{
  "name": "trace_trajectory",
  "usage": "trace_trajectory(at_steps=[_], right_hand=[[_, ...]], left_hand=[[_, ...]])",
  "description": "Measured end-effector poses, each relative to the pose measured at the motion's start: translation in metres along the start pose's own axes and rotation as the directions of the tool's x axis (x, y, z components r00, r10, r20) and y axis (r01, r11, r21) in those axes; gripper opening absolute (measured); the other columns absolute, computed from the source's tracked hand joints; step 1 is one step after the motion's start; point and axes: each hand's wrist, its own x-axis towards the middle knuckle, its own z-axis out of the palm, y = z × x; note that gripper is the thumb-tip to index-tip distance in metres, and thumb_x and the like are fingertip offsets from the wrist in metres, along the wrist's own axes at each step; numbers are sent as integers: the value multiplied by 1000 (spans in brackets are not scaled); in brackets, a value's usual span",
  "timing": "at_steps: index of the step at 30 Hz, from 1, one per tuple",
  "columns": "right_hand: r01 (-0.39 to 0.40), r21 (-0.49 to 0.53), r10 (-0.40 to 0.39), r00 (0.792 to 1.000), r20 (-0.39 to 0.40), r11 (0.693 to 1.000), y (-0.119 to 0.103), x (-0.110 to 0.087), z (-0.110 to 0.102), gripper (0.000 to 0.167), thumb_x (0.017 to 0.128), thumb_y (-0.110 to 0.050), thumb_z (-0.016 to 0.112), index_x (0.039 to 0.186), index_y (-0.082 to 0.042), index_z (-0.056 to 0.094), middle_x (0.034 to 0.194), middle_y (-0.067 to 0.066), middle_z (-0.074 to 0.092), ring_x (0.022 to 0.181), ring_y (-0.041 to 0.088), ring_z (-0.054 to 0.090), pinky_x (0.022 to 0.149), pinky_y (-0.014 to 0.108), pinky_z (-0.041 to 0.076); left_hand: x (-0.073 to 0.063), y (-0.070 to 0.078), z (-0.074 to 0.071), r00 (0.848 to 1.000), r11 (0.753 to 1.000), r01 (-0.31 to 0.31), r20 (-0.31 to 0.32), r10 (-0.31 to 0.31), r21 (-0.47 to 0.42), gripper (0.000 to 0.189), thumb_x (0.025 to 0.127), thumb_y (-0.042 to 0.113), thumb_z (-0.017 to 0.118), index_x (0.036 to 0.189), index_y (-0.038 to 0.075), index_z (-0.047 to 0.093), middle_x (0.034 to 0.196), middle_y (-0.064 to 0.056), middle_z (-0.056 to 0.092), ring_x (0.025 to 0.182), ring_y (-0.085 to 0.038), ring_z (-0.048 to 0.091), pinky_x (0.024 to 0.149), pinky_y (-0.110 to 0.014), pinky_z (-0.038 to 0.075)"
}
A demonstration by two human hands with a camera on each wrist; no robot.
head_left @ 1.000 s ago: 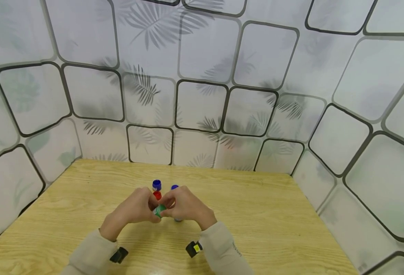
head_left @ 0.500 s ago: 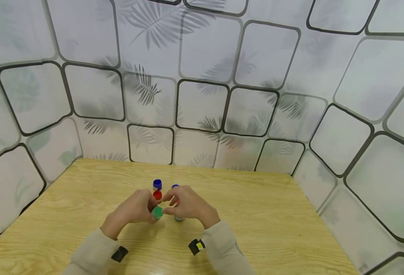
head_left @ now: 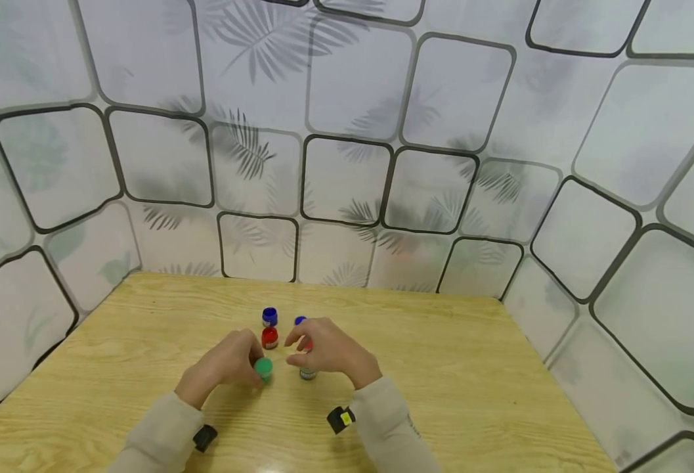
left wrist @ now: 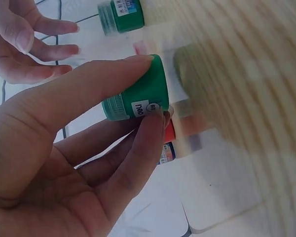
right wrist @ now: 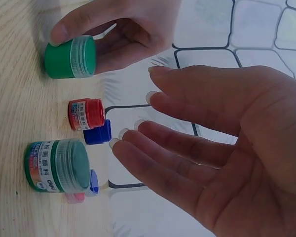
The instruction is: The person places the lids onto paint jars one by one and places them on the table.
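My left hand [head_left: 232, 361] pinches a green paint jar [left wrist: 148, 91] between thumb and fingers, upright and low at the tabletop; whether its base touches the wood is unclear. Its lid [right wrist: 84, 57] is clear. To the right hovers my right hand [head_left: 333, 355], fingers loosely bent and holding nothing. Beneath that hand stands a second green paint jar [right wrist: 56, 165] with a clear ridged lid, partly covered in the head view. A red paint jar [head_left: 270, 338] without a visible lid stands just beyond the left hand.
Behind the red jar is a blue paint jar [head_left: 270, 316]. Another blue jar [head_left: 301, 320] and a pinkish-red jar [right wrist: 75, 197] are partly hidden beyond the right hand. The wooden table [head_left: 441, 381] meets a patterned curtain [head_left: 347, 177] at the back and sides.
Both hands were together at the tilted green jar; the right has let go and drawn slightly right. The left hand has brought the jar upright, lower and a little left.
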Motion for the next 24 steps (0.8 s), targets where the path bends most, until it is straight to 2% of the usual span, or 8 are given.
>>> trace_trajectory(at_steps=[9,14,17,20,24], right_hand=[[-13,-11,13,1000,-5,1000,3,-1,-4,29,94,-19,76,118,-3,74,120,8,75,106,26,75,83,18,56],[-23,-2,23,1000,-4,1000,5,-2,-4,29,94,-20,76,119,-4,74,120,9,75,103,21,74,82,18,56],[-29,21,29,1000,0,999,7,-3,-6,30,95,-19,74,120,-3,73,122,12,74,102,20,73,82,19,56],[-45,35,45,999,1,998,11,-5,-9,29,97,-18,72,122,-4,73,124,13,73,104,22,73,81,20,56],[-61,25,61,998,-15,998,15,-7,-14,27,97,-19,71,121,-6,73,123,12,73,106,26,73,82,23,58]], left_hand=[[3,-4,4,1000,1000,14,3,-14,9,23,62,-4,90,70,6,71,66,1,64,62,-11,50,58,-26,44],[2,-5,3,999,999,39,16,-40,23,25,63,-1,92,77,4,72,72,0,67,67,-13,55,63,-29,49],[-3,-6,-5,997,997,62,34,-63,40,33,67,6,93,93,0,74,87,-5,72,79,-18,63,72,-36,56],[-7,-9,-18,998,998,56,38,-57,27,43,72,10,92,108,-4,73,101,-11,73,90,-24,68,80,-44,59],[-2,-14,-32,1000,1000,12,16,-12,-24,38,79,9,86,112,-7,74,106,-17,74,94,-29,71,82,-46,60]])
